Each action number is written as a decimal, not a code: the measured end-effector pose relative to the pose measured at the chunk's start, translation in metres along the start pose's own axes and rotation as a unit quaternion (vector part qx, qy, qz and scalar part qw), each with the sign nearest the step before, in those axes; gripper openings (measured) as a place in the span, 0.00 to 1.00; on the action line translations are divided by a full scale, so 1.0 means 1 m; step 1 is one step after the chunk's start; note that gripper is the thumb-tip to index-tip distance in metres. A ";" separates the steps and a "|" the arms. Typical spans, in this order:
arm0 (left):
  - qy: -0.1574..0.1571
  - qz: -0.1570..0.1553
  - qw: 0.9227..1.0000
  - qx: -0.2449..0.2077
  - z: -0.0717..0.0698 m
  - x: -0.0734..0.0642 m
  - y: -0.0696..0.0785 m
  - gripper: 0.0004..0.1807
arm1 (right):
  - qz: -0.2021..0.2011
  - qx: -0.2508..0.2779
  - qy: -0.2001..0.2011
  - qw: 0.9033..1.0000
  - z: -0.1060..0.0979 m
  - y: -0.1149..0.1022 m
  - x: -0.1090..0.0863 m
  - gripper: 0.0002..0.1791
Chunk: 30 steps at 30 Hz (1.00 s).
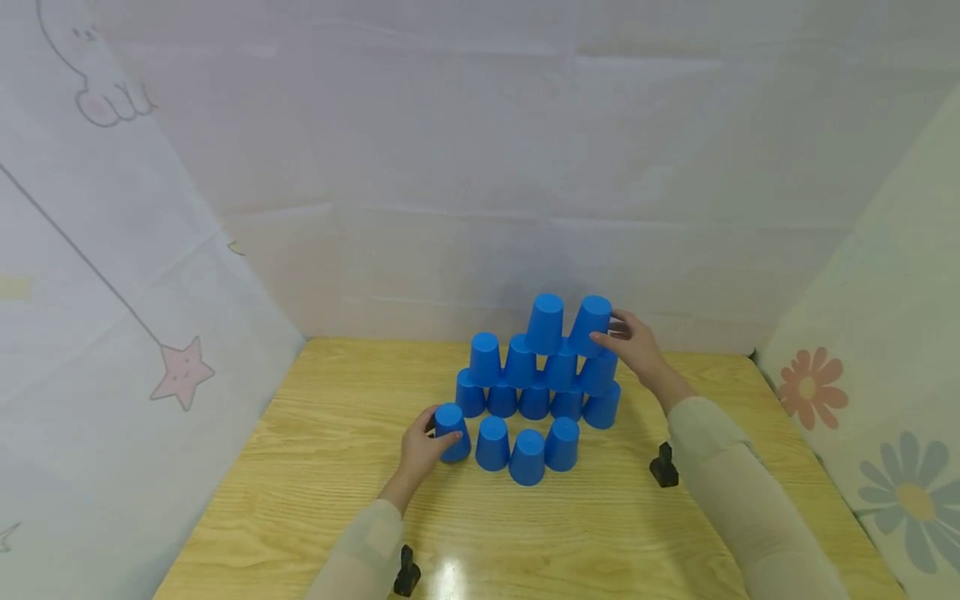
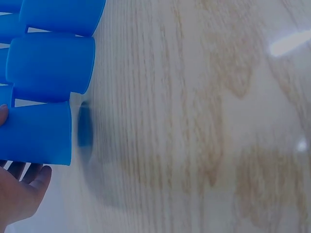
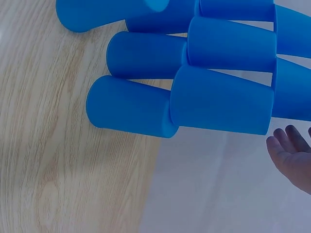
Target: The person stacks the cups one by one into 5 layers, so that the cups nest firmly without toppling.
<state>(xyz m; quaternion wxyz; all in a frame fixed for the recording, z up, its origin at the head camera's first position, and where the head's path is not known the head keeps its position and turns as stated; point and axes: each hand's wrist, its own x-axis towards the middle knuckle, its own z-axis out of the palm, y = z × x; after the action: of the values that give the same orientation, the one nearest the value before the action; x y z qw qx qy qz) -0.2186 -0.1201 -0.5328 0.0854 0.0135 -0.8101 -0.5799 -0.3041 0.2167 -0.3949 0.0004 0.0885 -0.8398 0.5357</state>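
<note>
Blue plastic cups stand upside down in a stacked wall. My right hand is at the right cup of its top row, thumb against the front and fingers along the far side. In the right wrist view the fingertips show just beside that cup. Beside it stands another top-row cup. My left hand grips a cup in front of the stack, its thumb across the near side. The left wrist view shows this cup with a dark reflection beyond its rim.
Three more upturned cups, such as the middle one, stand between the left hand and the wall's front. Two small black objects, one on the right and one near the left sleeve, sit on the wooden table. Patterned cloth surrounds it.
</note>
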 end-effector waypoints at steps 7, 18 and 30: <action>-0.012 0.020 1.000 -0.001 -0.007 0.003 0.012 0.27 | -0.011 -0.011 -0.005 1.000 -0.007 0.007 -0.006 0.42; -0.015 0.064 0.998 0.000 -0.018 0.009 0.033 0.28 | -0.010 -0.014 -0.009 1.000 -0.015 0.009 -0.018 0.41; -0.039 0.064 0.997 -0.011 -0.028 0.018 0.063 0.27 | -0.012 0.010 -0.012 1.000 -0.017 0.019 -0.033 0.39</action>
<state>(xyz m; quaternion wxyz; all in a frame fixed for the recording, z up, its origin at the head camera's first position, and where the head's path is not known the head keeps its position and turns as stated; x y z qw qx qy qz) -0.2267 -0.1275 -0.4624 0.0910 -0.0624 -0.8055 -0.5822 -0.2762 0.2449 -0.4073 -0.0040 0.1054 -0.8330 0.5431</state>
